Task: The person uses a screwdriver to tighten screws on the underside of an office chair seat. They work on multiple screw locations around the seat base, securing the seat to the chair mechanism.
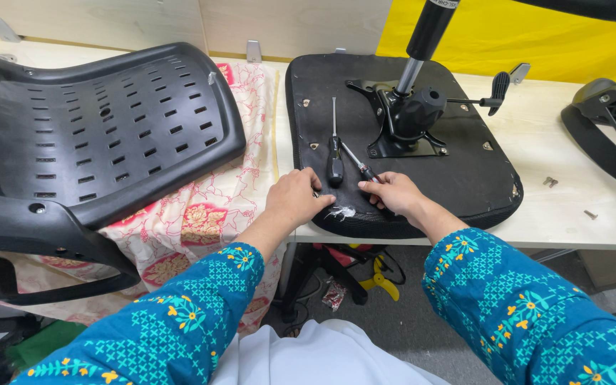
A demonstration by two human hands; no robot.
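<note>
An upturned black chair seat [479, 171] lies on the pale table, with its metal tilt mechanism [409, 117] and gas cylinder [428, 36] standing up from it. Two screwdrivers rest on the seat. The larger black-handled one [334, 160] lies just beyond my left hand [295, 199], which rests palm down on the seat's front edge. My right hand [393, 194] closes around the handle of the slimmer screwdriver [356, 162], whose shaft points up and to the left. A small white torn patch [341, 212] shows on the seat edge between my hands.
A black slotted chair backrest [101, 128] lies on a red-and-white floral cloth [201, 207] at the left. A black armrest [611, 132] sits at the right edge. Loose screws [550, 182] lie on the table by it. A height lever [497, 89] sticks out from the mechanism.
</note>
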